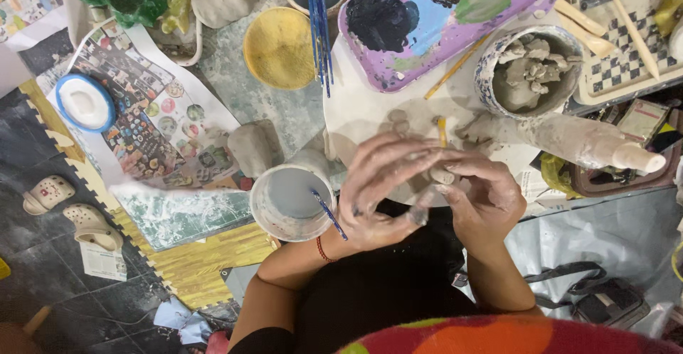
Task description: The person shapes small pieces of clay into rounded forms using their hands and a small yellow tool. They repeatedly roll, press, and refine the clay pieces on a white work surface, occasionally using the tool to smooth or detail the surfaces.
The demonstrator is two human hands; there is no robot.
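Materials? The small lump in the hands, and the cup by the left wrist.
Lump held by right hand and left hand: looks like wet grey clay, matte, same grey smeared on fingers. Cup: probably plastic, thin white rim, clay-smudged, cloudy liquid inside.

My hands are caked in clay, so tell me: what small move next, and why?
Probably press the clay lump pinched in your right hand with the left hand fingers. Both hands already meet over it, above the white board, and it looks unshaped.

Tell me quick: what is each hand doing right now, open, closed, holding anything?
Left hand: fingers spread and curled over the clay work; no clear grasp, cannot tell.
Right hand: fingers pinched on a small clay piece.
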